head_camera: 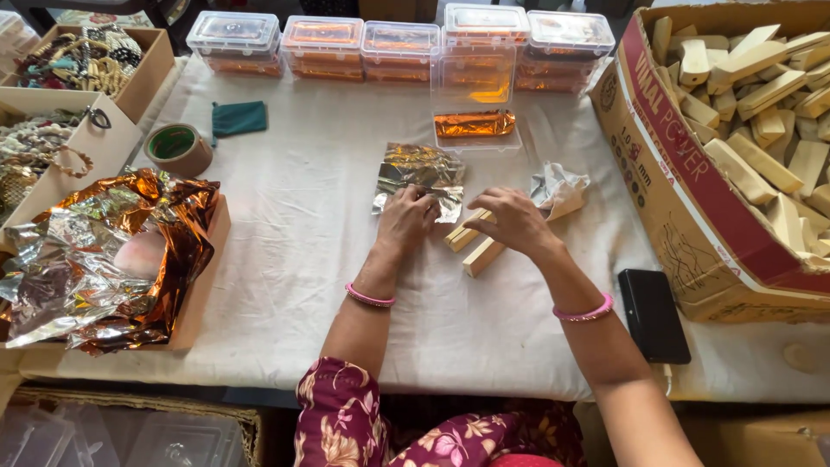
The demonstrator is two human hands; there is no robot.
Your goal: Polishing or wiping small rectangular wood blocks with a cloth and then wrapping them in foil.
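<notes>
My left hand (406, 219) presses down on the near edge of a crinkled silver and gold foil sheet (419, 173) lying on the white tablecloth (311, 259). Right beside it, my right hand (512, 220) rests over two pale wooden blocks (474, 246) that lie side by side on the cloth, fingers curled on them. Just beyond the foil stands an open clear plastic box (475, 130) with an orange foil-wrapped piece inside. A crumpled foil-wrapped block (560, 192) lies to the right of my right hand.
A large cardboard box (692, 190) full of wooden blocks stands at the right. A black phone (654, 315) lies near it. Lidded plastic boxes (328, 45) line the far edge. At the left are a heap of foil (104, 259), a tape roll (177, 147), a green pouch (239, 118) and boxes of bangles (78, 60).
</notes>
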